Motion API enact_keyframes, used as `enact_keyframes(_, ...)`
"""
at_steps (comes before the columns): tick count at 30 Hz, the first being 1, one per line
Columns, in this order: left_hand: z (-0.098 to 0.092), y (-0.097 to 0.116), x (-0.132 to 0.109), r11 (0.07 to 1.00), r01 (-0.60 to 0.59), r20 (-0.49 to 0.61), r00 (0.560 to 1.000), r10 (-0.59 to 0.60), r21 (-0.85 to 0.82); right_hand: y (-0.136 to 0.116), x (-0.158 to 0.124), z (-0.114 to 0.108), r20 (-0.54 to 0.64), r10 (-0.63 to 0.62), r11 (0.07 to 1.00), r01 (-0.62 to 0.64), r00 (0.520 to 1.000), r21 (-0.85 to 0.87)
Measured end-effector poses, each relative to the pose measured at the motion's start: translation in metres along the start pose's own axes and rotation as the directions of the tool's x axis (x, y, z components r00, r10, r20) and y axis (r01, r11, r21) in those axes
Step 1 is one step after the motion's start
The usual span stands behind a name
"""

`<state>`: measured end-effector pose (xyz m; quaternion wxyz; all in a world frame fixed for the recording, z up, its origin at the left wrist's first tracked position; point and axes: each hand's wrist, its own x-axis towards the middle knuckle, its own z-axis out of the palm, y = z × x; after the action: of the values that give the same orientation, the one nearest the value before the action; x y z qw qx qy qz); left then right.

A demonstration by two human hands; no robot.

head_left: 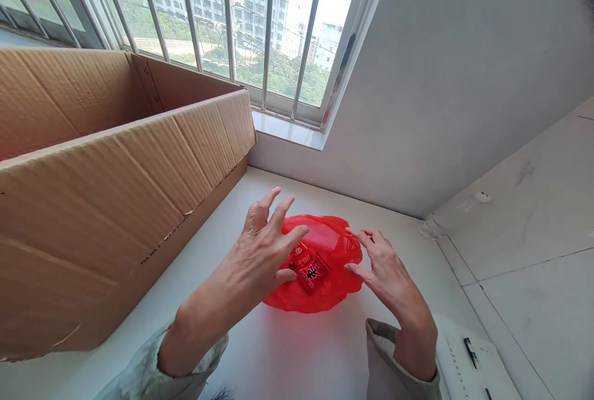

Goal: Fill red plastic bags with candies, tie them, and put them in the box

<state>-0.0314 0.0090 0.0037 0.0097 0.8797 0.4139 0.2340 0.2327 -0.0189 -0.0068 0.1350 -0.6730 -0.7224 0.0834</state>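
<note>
A red, see-through plastic bag (325,298) lies spread on the white table, its edges crumpled. Small red packets with dark printing (313,271) show at its middle; whether they are inside the bag or on top of it I cannot tell. Over the bag's left part is my left hand (266,242), fingers spread and holding nothing, hiding some of the bag. My right hand (378,261) is at the bag's right edge, with thumb and fingers apart. Its fingertips are at or against the red plastic; firm contact is unclear.
A large open cardboard box (139,202) fills the left side. Behind stand a barred window (227,35) and a grey wall (408,78). A clear object (432,227) sits at the far right corner. A white item with a dark pen-like thing (470,352) lies at lower right.
</note>
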Motion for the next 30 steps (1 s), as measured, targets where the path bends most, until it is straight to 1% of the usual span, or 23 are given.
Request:
enact_keyframes(2, 0.009, -0.003, -0.002, 0.991, 0.115, 0.095, 0.988, -0.121, 0.061, -0.004, -0.001, 0.003, 0.007, -0.005, 0.999, 0.005, 1.000, -0.032)
enact_keyframes(4, 0.014, -0.006, -0.003, 0.972, 0.211, 0.195, 0.954, -0.229, 0.106, -0.005, -0.002, 0.009, -0.014, 0.009, 0.997, -0.010, 1.000, -0.075)
enact_keyframes(5, 0.015, -0.007, -0.002, 0.963, 0.238, 0.239, 0.935, -0.263, 0.129, -0.004, -0.001, 0.011, -0.029, 0.015, 0.995, -0.018, 0.999, -0.096)
enact_keyframes(8, 0.013, -0.006, 0.001, 0.948, 0.241, 0.359, 0.883, -0.303, 0.207, -0.003, 0.003, 0.012, -0.062, 0.016, 0.992, -0.023, 0.998, -0.120)
enact_keyframes(10, 0.009, -0.006, 0.002, 0.943, 0.228, 0.423, 0.850, -0.314, 0.242, -0.004, 0.006, 0.005, -0.088, -0.003, 0.998, -0.003, 0.996, -0.062)
enact_keyframes(11, 0.007, -0.007, 0.001, 0.942, 0.233, 0.437, 0.840, -0.320, 0.242, -0.005, 0.007, 0.000, -0.122, -0.007, 1.000, 0.006, 0.993, -0.013)
enact_keyframes(12, 0.005, -0.010, 0.000, 0.943, 0.245, 0.436, 0.841, -0.322, 0.225, -0.007, 0.007, -0.006, -0.175, -0.002, 0.999, 0.009, 0.984, 0.040)
enact_keyframes(13, 0.002, -0.015, -0.001, 0.949, 0.255, 0.416, 0.855, -0.310, 0.183, -0.009, 0.007, -0.012, -0.245, 0.017, 0.996, 0.004, 0.969, 0.086)
enact_keyframes(15, -0.003, -0.027, -0.005, 0.971, 0.238, 0.326, 0.917, -0.231, 0.019, -0.011, 0.004, -0.022, -0.378, 0.080, 0.986, -0.019, 0.922, 0.163)
enact_keyframes(16, -0.007, -0.034, -0.007, 0.974, 0.207, 0.260, 0.949, -0.178, -0.088, -0.012, 0.003, -0.026, -0.408, 0.117, 0.978, -0.033, 0.906, 0.207)
enact_keyframes(17, -0.011, -0.041, -0.008, 0.966, 0.172, 0.187, 0.973, -0.135, -0.195, -0.012, 0.003, -0.030, -0.397, 0.153, 0.965, -0.050, 0.905, 0.258)
enact_keyframes(18, -0.015, -0.047, -0.009, 0.944, 0.146, 0.118, 0.986, -0.115, -0.297, -0.011, 0.003, -0.033, -0.355, 0.185, 0.947, -0.069, 0.916, 0.314)
enact_keyframes(19, -0.019, -0.052, -0.010, 0.907, 0.134, 0.062, 0.991, -0.119, -0.399, -0.009, 0.005, -0.036, -0.300, 0.212, 0.923, -0.089, 0.930, 0.374)
enact_keyframes(20, -0.023, -0.055, -0.011, 0.852, 0.139, 0.023, 0.989, -0.148, -0.504, -0.008, 0.008, -0.038, -0.259, 0.232, 0.896, -0.103, 0.938, 0.433)
enact_keyframes(21, -0.027, -0.058, -0.011, 0.776, 0.156, 0.001, 0.981, -0.196, -0.612, -0.006, 0.012, -0.041, -0.250, 0.248, 0.866, -0.099, 0.936, 0.490)
enact_keyframes(22, -0.029, -0.059, -0.010, 0.677, 0.175, -0.003, 0.967, -0.254, -0.715, -0.004, 0.018, -0.044, -0.281, 0.263, 0.834, -0.072, 0.923, 0.547)
enact_keyframes(23, -0.031, -0.060, -0.010, 0.568, 0.189, -0.001, 0.948, -0.317, -0.801, -0.002, 0.024, -0.047, -0.340, 0.283, 0.795, -0.021, 0.897, 0.607)
enact_keyframes(24, -0.032, -0.061, -0.009, 0.465, 0.192, 0.002, 0.926, -0.378, -0.864, 0.000, 0.032, -0.050, -0.402, 0.307, 0.747, 0.043, 0.863, 0.663)
enact_keyframes(25, -0.031, -0.061, -0.007, 0.384, 0.185, -0.002, 0.899, -0.439, -0.905, 0.001, 0.039, -0.053, -0.435, 0.329, 0.696, 0.096, 0.838, 0.711)
enact_keyframes(26, -0.031, -0.061, -0.006, 0.331, 0.177, -0.010, 0.869, -0.494, -0.927, 0.002, 0.046, -0.055, -0.429, 0.337, 0.649, 0.123, 0.838, 0.751)
enact_keyframes(27, -0.030, -0.062, -0.004, 0.302, 0.172, -0.019, 0.843, -0.538, -0.938, 0.003, 0.053, -0.057, -0.390, 0.332, 0.612, 0.119, 0.859, 0.782)
enact_keyframes(29, -0.028, -0.064, -0.002, 0.273, 0.162, -0.034, 0.803, -0.595, -0.948, 0.003, 0.063, -0.060, -0.297, 0.304, 0.567, 0.079, 0.905, 0.820)
enact_keyframes(30, -0.028, -0.065, -0.001, 0.260, 0.157, -0.036, 0.792, -0.609, -0.953, 0.003, 0.066, -0.062, -0.286, 0.303, 0.550, 0.078, 0.909, 0.831)
